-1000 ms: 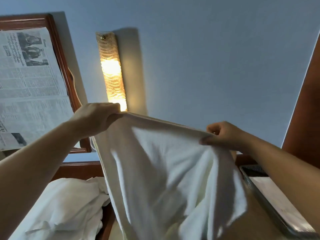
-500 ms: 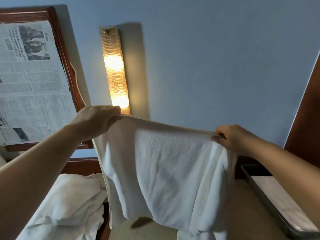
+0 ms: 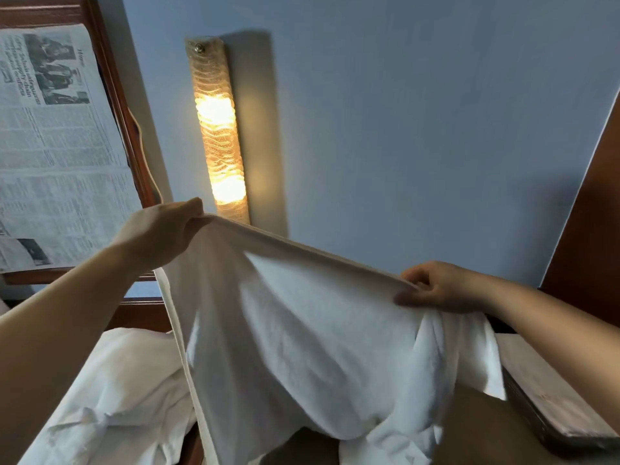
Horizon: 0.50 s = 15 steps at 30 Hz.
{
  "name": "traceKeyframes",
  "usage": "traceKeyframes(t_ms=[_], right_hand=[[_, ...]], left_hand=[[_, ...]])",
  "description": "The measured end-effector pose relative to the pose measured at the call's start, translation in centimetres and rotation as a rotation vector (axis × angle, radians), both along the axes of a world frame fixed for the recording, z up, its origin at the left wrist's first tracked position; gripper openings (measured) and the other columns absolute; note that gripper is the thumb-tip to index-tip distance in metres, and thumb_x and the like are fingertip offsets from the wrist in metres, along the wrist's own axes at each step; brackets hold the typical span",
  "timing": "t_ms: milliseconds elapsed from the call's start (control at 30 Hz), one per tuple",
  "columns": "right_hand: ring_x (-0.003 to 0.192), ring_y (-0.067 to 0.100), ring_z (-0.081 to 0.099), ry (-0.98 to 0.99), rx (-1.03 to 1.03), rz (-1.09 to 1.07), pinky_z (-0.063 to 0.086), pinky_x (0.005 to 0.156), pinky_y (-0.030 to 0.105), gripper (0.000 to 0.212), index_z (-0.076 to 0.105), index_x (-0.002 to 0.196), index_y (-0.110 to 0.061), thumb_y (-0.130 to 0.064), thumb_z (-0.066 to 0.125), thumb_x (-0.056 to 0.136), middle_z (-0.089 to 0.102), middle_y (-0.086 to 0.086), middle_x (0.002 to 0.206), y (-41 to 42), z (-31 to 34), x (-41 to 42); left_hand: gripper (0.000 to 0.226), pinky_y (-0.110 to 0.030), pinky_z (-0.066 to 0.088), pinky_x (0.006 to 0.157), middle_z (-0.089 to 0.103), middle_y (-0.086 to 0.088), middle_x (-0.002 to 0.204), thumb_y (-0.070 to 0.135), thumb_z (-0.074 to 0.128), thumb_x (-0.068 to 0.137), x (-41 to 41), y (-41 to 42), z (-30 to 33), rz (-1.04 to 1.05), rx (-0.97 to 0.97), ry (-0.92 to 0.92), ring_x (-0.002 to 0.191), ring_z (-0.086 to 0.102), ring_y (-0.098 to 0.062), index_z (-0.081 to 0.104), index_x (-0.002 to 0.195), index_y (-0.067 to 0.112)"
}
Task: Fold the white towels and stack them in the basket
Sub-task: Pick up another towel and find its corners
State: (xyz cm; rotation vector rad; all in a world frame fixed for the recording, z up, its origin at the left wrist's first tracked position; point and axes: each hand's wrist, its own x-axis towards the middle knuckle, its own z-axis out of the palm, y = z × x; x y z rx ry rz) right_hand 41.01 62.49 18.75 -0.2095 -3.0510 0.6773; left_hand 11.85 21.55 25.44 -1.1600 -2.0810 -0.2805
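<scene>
Change: the towel point(image 3: 302, 347) sagged lower since the earlier frame.
Fingers: the left hand point(image 3: 161, 233) and right hand point(image 3: 436, 286) pinched its top edge.
Risk: a slack pinch could drop a corner.

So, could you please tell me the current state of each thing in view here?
White towel: unfolded, held up by its top edge, hanging.
Left hand: grips one top corner.
Right hand: pinches the other corner.
Wall lamp: lit.
Pile of white cloth: crumpled, unfolded.
</scene>
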Motion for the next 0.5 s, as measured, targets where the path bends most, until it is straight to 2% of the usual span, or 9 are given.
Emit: traceKeyframes(t_ms=[67, 133, 200, 233, 267, 333, 400, 433, 500], right_hand=[[0.076, 0.001, 0.058, -0.113, 0.196, 0.029, 0.041, 0.068, 0.023, 0.028, 0.066, 0.092, -0.027, -0.052, 0.079, 0.087, 0.063, -0.016, 0.081, 1.0, 0.8, -0.1], [0.087, 0.009, 0.063, -0.101, 0.396, -0.041, 0.043, 0.071, 0.023, 0.017, 0.062, 0.088, -0.03, -0.04, 0.076, 0.091, 0.065, -0.014, 0.087, 2.1, 2.1, -0.1], [0.093, 0.02, 0.066, 0.02, 0.483, -0.147, 0.045, 0.072, 0.031, 0.022, 0.055, 0.078, -0.027, -0.029, 0.066, 0.097, 0.065, -0.004, 0.087, 2.9, 3.0, -0.1], [0.098, 0.026, 0.067, 0.057, 0.498, -0.195, 0.047, 0.076, 0.033, 0.022, 0.055, 0.079, -0.025, -0.026, 0.062, 0.099, 0.068, 0.003, 0.094, 3.4, 2.7, -0.2], [0.103, 0.03, 0.067, 0.033, 0.543, -0.226, 0.048, 0.081, 0.034, 0.018, 0.059, 0.083, -0.024, -0.025, 0.058, 0.101, 0.071, 0.008, 0.103, 3.5, 2.4, -0.3], [0.111, 0.029, 0.067, -0.166, 0.677, -0.21, 0.047, 0.085, 0.032, 0.02, 0.064, 0.095, -0.022, -0.031, 0.05, 0.106, 0.071, 0.009, 0.117, 3.7, 1.5, 0.1], [0.111, 0.026, 0.067, -0.28, 0.688, -0.202, 0.048, 0.087, 0.031, 0.024, 0.063, 0.095, -0.024, -0.038, 0.046, 0.107, 0.071, 0.006, 0.12, 4.3, 1.1, 0.7], [0.11, 0.026, 0.066, -0.266, 0.673, -0.236, 0.049, 0.088, 0.032, 0.026, 0.063, 0.094, -0.024, -0.039, 0.045, 0.107, 0.07, 0.007, 0.119, 4.5, 1.6, 1.1], [0.107, 0.031, 0.065, -0.038, 0.583, -0.283, 0.047, 0.089, 0.035, 0.031, 0.058, 0.088, -0.026, -0.042, 0.039, 0.105, 0.063, 0.009, 0.105, 5.2, 2.5, 1.7]], left_hand=[[0.023, -0.023, 0.029, 0.051, 0.04, 0.01, 0.063, 0.038, 0.06, 0.102, 0.0, -0.1, 0.1, -0.001, -0.021, -0.002, 0.05, 0.043, -0.016, 0.053, 0.09, 0.019], [0.021, -0.022, 0.028, 0.051, 0.043, 0.009, 0.063, 0.036, 0.059, 0.103, 0.1, 0.1, 0.1, 0.007, -0.028, 0.0, 0.05, 0.043, -0.015, 0.054, 0.093, 0.019], [0.019, -0.022, 0.029, 0.051, 0.05, 0.003, 0.063, 0.035, 0.057, 0.105, 0.5, 0.3, 0.1, 0.034, -0.003, -0.004, 0.05, 0.045, -0.017, 0.057, 0.097, 0.019], [0.017, -0.023, 0.032, 0.053, 0.057, -0.002, 0.064, 0.034, 0.056, 0.105, 0.7, 0.3, 0.1, 0.048, 0.015, -0.002, 0.05, 0.05, -0.021, 0.061, 0.101, 0.018], [0.016, -0.025, 0.036, 0.055, 0.065, -0.008, 0.069, 0.031, 0.057, 0.106, 1.0, 0.3, 0.0, 0.056, 0.028, 0.007, 0.053, 0.057, -0.027, 0.066, 0.107, 0.018], [0.017, -0.029, 0.04, 0.057, 0.075, -0.011, 0.08, 0.025, 0.06, 0.105, 1.1, 0.2, -0.2, 0.065, 0.008, 0.032, 0.061, 0.069, -0.036, 0.072, 0.115, 0.019], [0.017, -0.03, 0.039, 0.055, 0.071, -0.01, 0.076, 0.026, 0.057, 0.106, 0.9, 0.2, -0.6, 0.119, -0.03, 0.021, 0.059, 0.065, -0.034, 0.071, 0.114, 0.02], [0.017, -0.032, 0.04, 0.054, 0.067, -0.011, 0.072, 0.026, 0.054, 0.106, 0.8, 0.3, -0.7, 0.165, -0.028, -0.003, 0.058, 0.06, -0.032, 0.068, 0.112, 0.018], [0.014, -0.04, 0.046, 0.055, 0.061, -0.017, 0.076, 0.018, 0.053, 0.106, 0.8, 0.5, -1.0, 0.257, 0.023, -0.063, 0.067, 0.055, -0.034, 0.063, 0.106, 0.009]])
